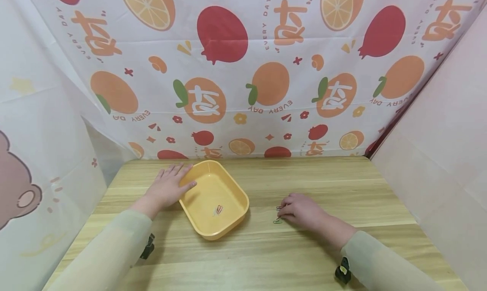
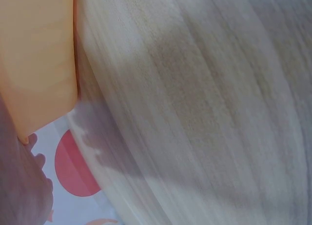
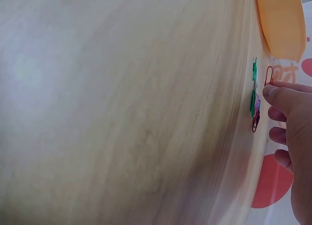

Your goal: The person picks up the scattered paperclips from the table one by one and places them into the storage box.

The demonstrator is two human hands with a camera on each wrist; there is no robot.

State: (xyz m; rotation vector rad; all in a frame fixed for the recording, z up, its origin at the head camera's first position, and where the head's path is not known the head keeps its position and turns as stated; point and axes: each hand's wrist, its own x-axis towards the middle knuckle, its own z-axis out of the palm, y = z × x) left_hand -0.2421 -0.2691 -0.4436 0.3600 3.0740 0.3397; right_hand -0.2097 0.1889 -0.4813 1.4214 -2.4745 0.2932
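My left hand (image 1: 169, 187) rests on the left rim of a yellow plastic tray (image 1: 237, 185), its fingers fairly straight and the thumb reaching over the inside. A few paper clips (image 1: 218, 210), red and pale, lie on the tray's floor. To the right of the tray, my right hand (image 1: 304, 210) pinches a red paper clip (image 3: 269, 74) between thumb and forefinger, raised just off the table in the right wrist view. Right beside those fingertips is a small group of paper clips, among them a green paper clip (image 1: 277, 221); the hand partly hides the group in the head view.
The wooden table (image 1: 289, 257) carries the tray left of centre. A fruit-printed cloth (image 1: 243, 113) hangs along the back edge, with pale cloth walls at both sides. Dark wrist straps (image 1: 343, 272) sit at the sleeves.
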